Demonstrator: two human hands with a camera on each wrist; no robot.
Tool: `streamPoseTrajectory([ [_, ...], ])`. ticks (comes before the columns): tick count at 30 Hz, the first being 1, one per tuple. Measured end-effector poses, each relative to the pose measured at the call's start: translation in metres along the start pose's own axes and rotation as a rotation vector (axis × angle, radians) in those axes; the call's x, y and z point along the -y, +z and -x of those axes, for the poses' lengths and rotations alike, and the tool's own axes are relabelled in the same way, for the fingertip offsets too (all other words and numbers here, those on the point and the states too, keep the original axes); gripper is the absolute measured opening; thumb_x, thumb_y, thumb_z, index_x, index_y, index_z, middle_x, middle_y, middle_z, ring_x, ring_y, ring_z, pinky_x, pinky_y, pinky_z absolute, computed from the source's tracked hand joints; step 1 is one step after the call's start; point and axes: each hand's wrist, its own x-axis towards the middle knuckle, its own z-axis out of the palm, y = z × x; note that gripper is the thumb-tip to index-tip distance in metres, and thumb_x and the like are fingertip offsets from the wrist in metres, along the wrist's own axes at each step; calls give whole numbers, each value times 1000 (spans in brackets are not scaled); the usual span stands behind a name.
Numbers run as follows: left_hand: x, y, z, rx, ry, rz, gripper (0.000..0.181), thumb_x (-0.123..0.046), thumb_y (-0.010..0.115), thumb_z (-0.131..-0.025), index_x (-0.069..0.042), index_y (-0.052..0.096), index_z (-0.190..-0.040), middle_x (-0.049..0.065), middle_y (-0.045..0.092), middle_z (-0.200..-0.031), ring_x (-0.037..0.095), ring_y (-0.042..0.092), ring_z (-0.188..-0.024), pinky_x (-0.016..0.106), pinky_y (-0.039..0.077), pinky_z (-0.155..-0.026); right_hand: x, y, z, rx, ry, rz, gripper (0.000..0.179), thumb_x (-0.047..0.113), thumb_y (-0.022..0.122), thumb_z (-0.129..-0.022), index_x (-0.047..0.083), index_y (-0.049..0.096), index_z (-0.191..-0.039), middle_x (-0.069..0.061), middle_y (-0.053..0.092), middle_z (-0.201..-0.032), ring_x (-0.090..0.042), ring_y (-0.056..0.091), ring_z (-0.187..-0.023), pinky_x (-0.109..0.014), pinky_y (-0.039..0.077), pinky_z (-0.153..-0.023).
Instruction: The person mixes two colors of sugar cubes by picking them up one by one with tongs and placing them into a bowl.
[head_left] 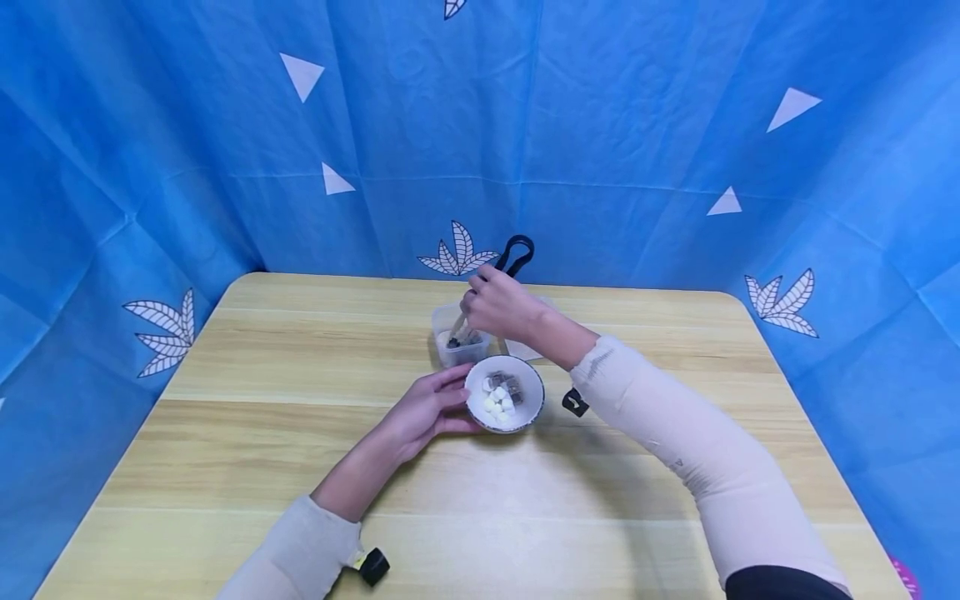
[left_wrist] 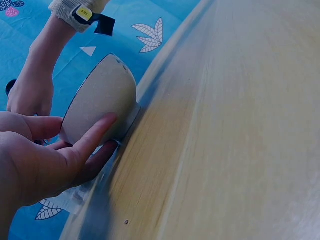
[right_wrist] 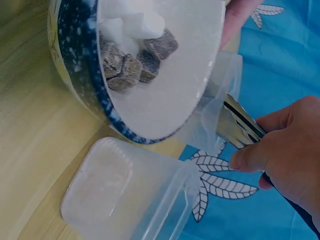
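Observation:
My left hand [head_left: 431,412] grips a small bowl [left_wrist: 97,97], with thumb and fingers on its side and rim. The bowl is white inside with a speckled blue rim. In it lie several white marshmallow-like pieces [right_wrist: 145,25] and several grey-brown cubes [right_wrist: 125,72]. Beyond the bowl my right hand [head_left: 498,308] holds metal tongs [right_wrist: 242,122] with a black looped handle. Their tips reach down into a clear plastic container [head_left: 461,357] that holds dark pieces [head_left: 463,340]. In the right wrist view the bowl partly hides that container.
A second clear plastic container [right_wrist: 115,180] stands to the right of the first, partly behind my right wrist in the head view. All of it is on a light wooden table [head_left: 300,375]. A blue patterned curtain [head_left: 600,125] hangs behind the table's far edge and at both sides.

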Motion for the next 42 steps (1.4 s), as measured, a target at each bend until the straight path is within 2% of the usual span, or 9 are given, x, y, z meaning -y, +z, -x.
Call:
streamPoseTrajectory([
  [8, 1, -3, -1, -19, -3, -12, 60, -3, 50, -105, -8, 32, -162, 23, 39, -163, 38, 56, -136, 50, 63, -99, -7, -4, 14, -84, 67, -24, 21, 14, 62, -103, 21, 78, -114, 5, 80, -104, -19, 69, -92, -31, 55, -82],
  [15, -1, -3, 0, -19, -9, -11, 60, -2, 49, -105, -9, 32, -162, 22, 38, -164, 37, 55, -137, 51, 63, -100, -11, -9, 29, -138, 125, -52, 20, 13, 62, -103, 19, 79, -111, 4, 80, -97, -20, 65, -83, -29, 47, -71],
  [21, -2, -3, 0, -31, -15, -13, 60, -2, 50, -105, -10, 33, -162, 21, 38, -164, 39, 54, -138, 51, 62, -100, -13, -10, 45, -220, 191, -68, 21, 11, 62, -102, 18, 79, -111, 5, 80, -93, -20, 64, -80, -29, 45, -68],
  [25, -1, -3, 0, -29, -14, -10, 61, -2, 50, -104, -9, 32, -163, 22, 36, -165, 41, 53, -139, 51, 62, -100, -13, -11, 56, -257, 207, -82, 21, 9, 61, -102, 17, 79, -109, 4, 79, -91, -21, 64, -79, -30, 44, -67],
  [42, 1, 0, -1, -17, -12, -11, 61, -2, 50, -104, -8, 31, -162, 22, 35, -165, 39, 56, -136, 51, 62, -100, -4, -24, 113, -278, 226, -114, 14, 8, 64, -100, 12, 76, -106, 0, 77, -91, -23, 62, -77, -32, 46, -64],
])
